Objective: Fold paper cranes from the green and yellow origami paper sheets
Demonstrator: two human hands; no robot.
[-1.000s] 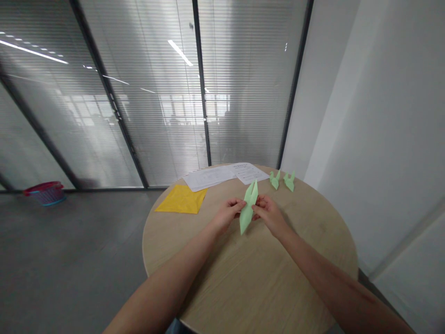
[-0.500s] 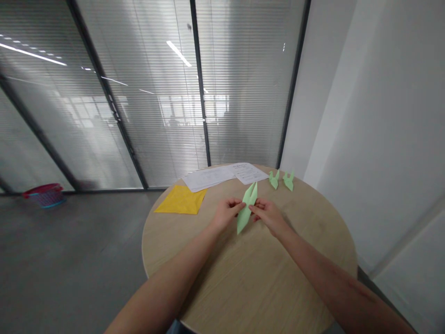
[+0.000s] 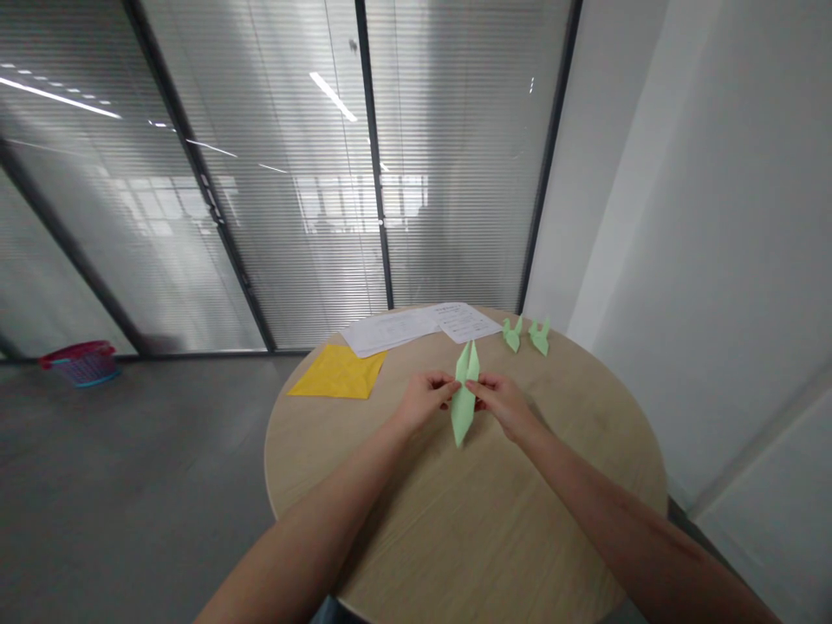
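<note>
- The folded paper (image 3: 463, 414) stands between the left hand (image 3: 424, 400) and the right hand (image 3: 507, 404), in front of the sheets and over the middle of the table (image 3: 481, 537).
- The left sheet (image 3: 393, 331) and right sheet (image 3: 469, 323) lie along the table's far edge, meeting side by side.
- The packet (image 3: 341, 373) lies on the table's far left, against the left sheet's near edge.
- Two paper birds (image 3: 512, 338) sit side by side on the table, just right of the sheets.
- On the floor (image 3: 162, 468), well left of the table, stands a basket (image 3: 83, 367), before the glass partition (image 3: 312, 269).
- The partition runs behind the table; a wall (image 3: 734, 260) rises right of it.
</note>
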